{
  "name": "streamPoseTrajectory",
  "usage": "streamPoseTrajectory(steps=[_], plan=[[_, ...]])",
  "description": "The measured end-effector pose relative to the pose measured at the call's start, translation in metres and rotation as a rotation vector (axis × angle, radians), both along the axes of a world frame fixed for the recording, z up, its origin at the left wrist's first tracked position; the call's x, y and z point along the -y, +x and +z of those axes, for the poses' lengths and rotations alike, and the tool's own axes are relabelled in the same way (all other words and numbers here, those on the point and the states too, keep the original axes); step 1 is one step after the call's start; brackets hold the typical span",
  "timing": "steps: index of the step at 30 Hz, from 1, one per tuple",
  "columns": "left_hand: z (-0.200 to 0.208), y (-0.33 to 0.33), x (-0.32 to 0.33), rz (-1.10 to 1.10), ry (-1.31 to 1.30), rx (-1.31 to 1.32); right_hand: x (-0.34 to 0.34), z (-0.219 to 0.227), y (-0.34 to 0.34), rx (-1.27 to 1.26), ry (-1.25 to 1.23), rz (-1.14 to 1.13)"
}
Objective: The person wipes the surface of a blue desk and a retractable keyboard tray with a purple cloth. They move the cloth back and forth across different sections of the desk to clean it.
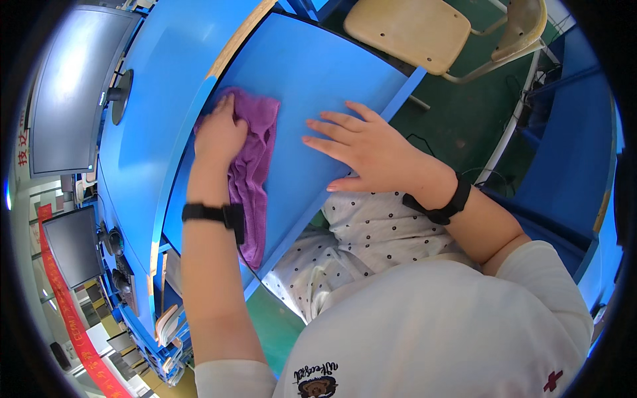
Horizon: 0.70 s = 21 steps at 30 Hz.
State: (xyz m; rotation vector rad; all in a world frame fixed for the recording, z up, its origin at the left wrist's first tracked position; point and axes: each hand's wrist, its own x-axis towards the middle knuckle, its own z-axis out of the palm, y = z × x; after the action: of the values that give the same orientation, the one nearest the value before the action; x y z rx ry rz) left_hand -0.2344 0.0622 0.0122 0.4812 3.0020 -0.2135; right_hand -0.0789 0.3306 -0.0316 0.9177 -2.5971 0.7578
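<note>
A crumpled purple cloth [255,159] lies along the left side of a blue pull-out shelf [315,73], close under the edge of the desk top. My left hand [222,132] is on the upper end of the cloth, its fingers bent and pressed into the fabric. Part of the cloth trails down beside my left wrist, which wears a black band. To the right, my right hand [371,149] is held over the shelf near its raised front rim, fingers spread, with nothing in it. Whether its fingertips touch the surface I cannot tell.
A blue desk top [159,73] with a wood-coloured edge rises left of the shelf, carrying a large monitor [83,89]. A second monitor [71,245] stands farther along. Beyond the shelf is a beige chair [408,30]. More blue furniture [564,152] stands at the right.
</note>
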Motion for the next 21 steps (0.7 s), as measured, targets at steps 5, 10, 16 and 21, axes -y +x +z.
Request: streamPoseTrajectory(steps=[5, 10, 16, 21], plan=[[-0.006, -0.031, 0.013, 0.040, 0.028, -0.077, 0.010, 0.000, -0.003, -0.013, -0.026, 0.022], [-0.005, 0.027, -0.003, -0.155, 0.108, 0.030, -0.003, -0.002, -0.001, -0.001, -0.007, 0.000], [0.003, 0.033, -0.021, -0.085, 0.057, 0.044, -0.002, -0.001, 0.001, -0.017, 0.010, -0.014], [-0.015, -0.046, 0.021, -0.059, 0.121, -0.081, 0.011, 0.003, -0.002, -0.026, -0.013, 0.016]])
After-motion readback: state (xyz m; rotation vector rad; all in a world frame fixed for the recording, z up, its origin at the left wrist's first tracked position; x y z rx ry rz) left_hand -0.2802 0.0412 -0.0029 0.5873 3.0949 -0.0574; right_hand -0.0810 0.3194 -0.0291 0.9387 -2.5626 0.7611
